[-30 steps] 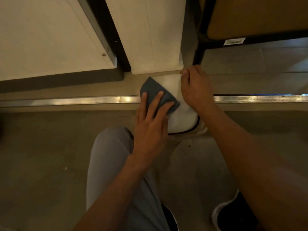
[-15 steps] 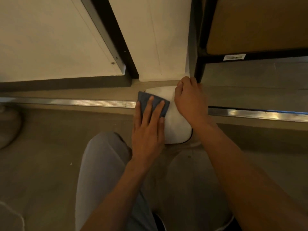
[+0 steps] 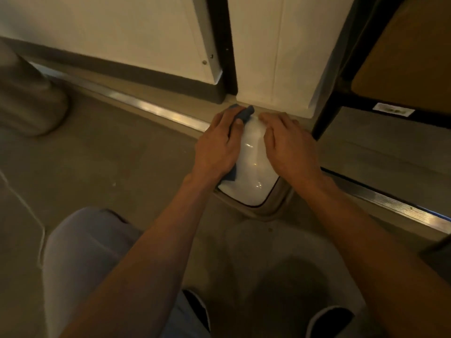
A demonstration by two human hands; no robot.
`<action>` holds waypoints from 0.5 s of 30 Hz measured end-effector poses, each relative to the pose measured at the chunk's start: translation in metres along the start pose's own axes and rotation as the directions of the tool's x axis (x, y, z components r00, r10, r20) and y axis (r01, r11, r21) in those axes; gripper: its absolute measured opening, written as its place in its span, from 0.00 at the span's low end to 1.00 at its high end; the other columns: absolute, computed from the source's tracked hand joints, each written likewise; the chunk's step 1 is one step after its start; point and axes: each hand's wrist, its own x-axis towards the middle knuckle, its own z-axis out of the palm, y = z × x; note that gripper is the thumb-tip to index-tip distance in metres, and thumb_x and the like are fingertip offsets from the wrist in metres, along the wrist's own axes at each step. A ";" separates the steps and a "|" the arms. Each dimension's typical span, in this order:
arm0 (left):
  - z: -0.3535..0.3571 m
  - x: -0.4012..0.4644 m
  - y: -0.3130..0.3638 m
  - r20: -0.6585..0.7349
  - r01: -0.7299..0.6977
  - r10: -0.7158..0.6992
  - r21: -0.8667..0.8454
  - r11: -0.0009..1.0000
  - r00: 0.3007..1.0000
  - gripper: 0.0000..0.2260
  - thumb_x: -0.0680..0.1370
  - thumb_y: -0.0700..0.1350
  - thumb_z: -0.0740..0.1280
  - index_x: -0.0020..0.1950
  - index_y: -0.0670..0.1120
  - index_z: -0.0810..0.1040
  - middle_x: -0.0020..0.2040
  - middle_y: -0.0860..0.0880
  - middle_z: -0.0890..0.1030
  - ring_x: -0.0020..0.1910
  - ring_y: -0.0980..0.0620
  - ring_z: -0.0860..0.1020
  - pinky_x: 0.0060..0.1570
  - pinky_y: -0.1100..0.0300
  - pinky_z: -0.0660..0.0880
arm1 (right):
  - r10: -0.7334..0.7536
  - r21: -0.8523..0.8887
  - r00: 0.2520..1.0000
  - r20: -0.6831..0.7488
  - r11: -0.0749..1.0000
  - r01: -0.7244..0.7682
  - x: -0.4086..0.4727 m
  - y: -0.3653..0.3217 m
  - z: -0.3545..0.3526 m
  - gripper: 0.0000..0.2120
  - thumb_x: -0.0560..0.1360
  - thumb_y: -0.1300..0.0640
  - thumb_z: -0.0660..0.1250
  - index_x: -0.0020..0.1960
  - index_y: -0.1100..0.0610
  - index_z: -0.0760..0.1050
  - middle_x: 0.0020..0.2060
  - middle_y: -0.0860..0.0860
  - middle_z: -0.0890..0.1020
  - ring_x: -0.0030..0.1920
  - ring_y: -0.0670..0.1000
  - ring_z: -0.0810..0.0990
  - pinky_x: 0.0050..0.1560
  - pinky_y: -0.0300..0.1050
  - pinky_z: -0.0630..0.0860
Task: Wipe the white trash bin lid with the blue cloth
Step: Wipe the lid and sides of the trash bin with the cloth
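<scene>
Floor across the whole lower frame, with a metal threshold strip running from the upper left down to the right edge. White wall panel at top centre, black frame leg just right of it.

White trash bin lid at frame centre, long axis running from the rounded near edge at lower centre up to the far end, which sits close against the panel. No room beyond that far end; open lid only back toward the bottom of the frame.

Blue cloth on the lid's upper left, mostly hidden, one corner peeking out lower down at the lid's left edge. Left hand laid over it, fingers extended, grip flat and pressing the cloth down rather than pinching. Right hand along the lid's right side, fingers slightly bent, resting on it, apparently steadying.

Probably a stroke at its far limit; likely next a pull back down the glossy middle, bare between the two hands.
</scene>
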 end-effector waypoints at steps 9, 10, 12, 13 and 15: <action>0.017 -0.063 -0.015 -0.180 0.186 -0.218 -0.178 0.966 0.959 0.21 0.86 0.55 0.50 0.80 0.53 0.60 0.76 0.53 0.67 0.73 0.56 0.67 0.72 0.50 0.67 | -0.126 -0.106 0.985 0.116 0.985 0.138 0.009 0.004 -0.010 0.21 0.83 0.43 0.48 0.72 0.51 0.64 0.66 0.55 0.72 0.63 0.58 0.73 0.54 0.55 0.71; 0.023 -0.073 -0.017 -0.215 0.213 -0.255 -0.199 0.956 0.943 0.22 0.86 0.55 0.50 0.80 0.52 0.59 0.76 0.52 0.67 0.73 0.56 0.67 0.72 0.50 0.66 | -0.134 -0.115 0.983 0.127 0.982 0.148 0.011 0.005 -0.010 0.21 0.83 0.43 0.49 0.71 0.51 0.64 0.66 0.55 0.72 0.63 0.58 0.73 0.53 0.55 0.71; 0.029 -0.078 -0.019 -0.255 0.253 -0.318 -0.258 0.933 0.913 0.21 0.86 0.55 0.50 0.80 0.52 0.60 0.76 0.53 0.68 0.72 0.57 0.68 0.72 0.51 0.66 | -0.141 -0.110 0.979 0.150 0.981 0.158 0.013 0.007 -0.009 0.21 0.83 0.43 0.49 0.70 0.52 0.64 0.66 0.56 0.71 0.63 0.59 0.72 0.54 0.56 0.71; 0.031 -0.078 -0.018 -0.276 0.265 -0.346 -0.291 0.919 0.897 0.21 0.86 0.54 0.50 0.79 0.52 0.60 0.75 0.53 0.69 0.71 0.57 0.68 0.72 0.51 0.67 | -0.139 -0.105 0.978 0.158 0.982 0.156 0.014 0.007 -0.009 0.21 0.83 0.42 0.50 0.70 0.51 0.64 0.67 0.56 0.71 0.63 0.59 0.71 0.55 0.56 0.71; 0.038 -0.082 -0.013 -0.336 0.293 -0.413 -0.353 0.889 0.847 0.21 0.86 0.53 0.51 0.79 0.51 0.61 0.75 0.53 0.69 0.72 0.57 0.67 0.72 0.50 0.66 | -0.120 -0.096 0.977 0.178 0.986 0.139 0.014 0.007 -0.008 0.23 0.82 0.39 0.49 0.72 0.50 0.62 0.69 0.55 0.70 0.65 0.59 0.71 0.56 0.55 0.70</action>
